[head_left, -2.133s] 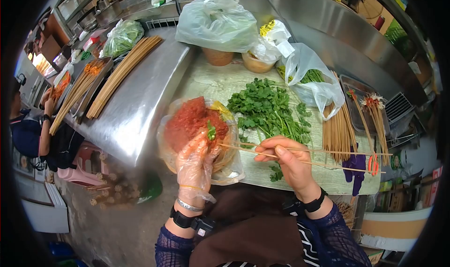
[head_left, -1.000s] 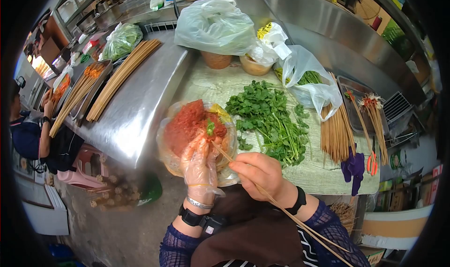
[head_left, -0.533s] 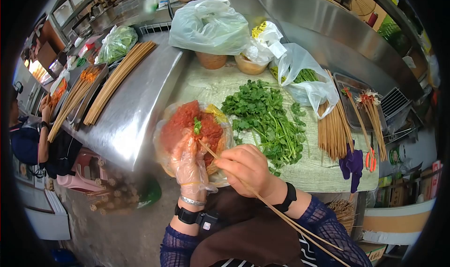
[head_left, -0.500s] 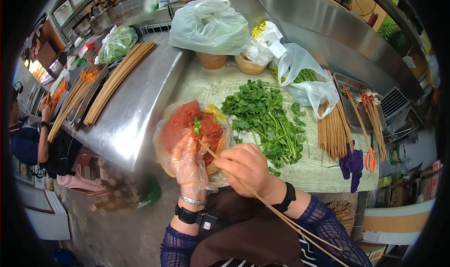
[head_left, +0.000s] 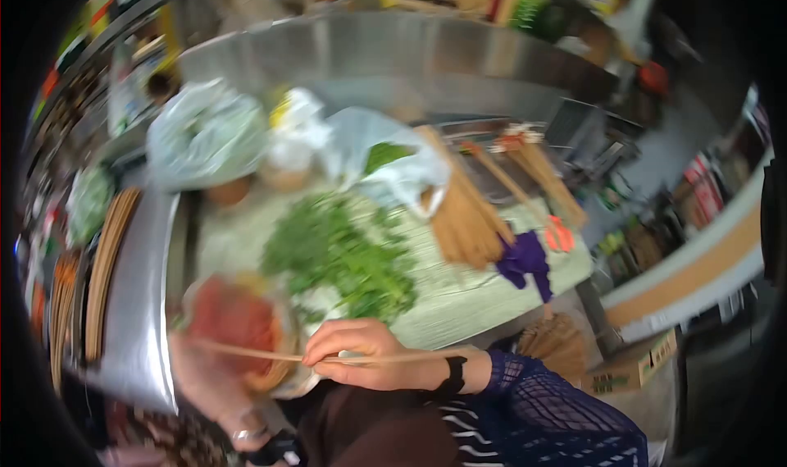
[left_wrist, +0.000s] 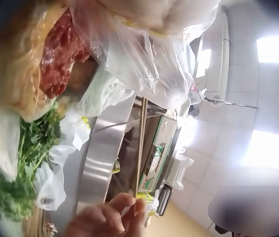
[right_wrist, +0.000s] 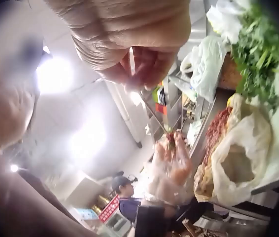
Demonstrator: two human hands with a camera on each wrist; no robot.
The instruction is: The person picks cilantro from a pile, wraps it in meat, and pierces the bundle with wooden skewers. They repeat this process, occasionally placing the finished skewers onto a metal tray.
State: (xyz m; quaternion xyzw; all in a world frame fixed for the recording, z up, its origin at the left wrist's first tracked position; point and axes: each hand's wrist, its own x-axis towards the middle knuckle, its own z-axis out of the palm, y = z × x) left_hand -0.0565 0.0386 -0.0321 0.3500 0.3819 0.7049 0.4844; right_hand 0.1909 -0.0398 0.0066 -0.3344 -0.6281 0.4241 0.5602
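My right hand (head_left: 365, 356) pinches thin wooden skewers (head_left: 266, 355), which point left, nearly level. At their far end is my left hand (head_left: 209, 385), blurred, in a clear plastic glove beside the bowl of red minced meat (head_left: 229, 315). The right wrist view shows the gloved left hand (right_wrist: 168, 170) with its fingers gathered round a small red and green piece (right_wrist: 171, 140) at the skewer tip. Two skewers (left_wrist: 142, 143) run side by side in the left wrist view. Leafy green herbs (head_left: 352, 262) lie right of the meat.
Behind the herbs are plastic bags (head_left: 209, 135). Bundled skewers (head_left: 467, 213), a purple cloth (head_left: 525, 258) and orange-handled scissors (head_left: 559, 234) lie to the right on the pale table (head_left: 459, 307). More skewers (head_left: 109, 274) rest on the metal counter at left. Another person (right_wrist: 124, 190) is beyond.
The head view has swung right, shifting the scene left and blurring it. My left hand has moved off the meat to the bowl's left side. The skewers, slanted before, now lie almost level.
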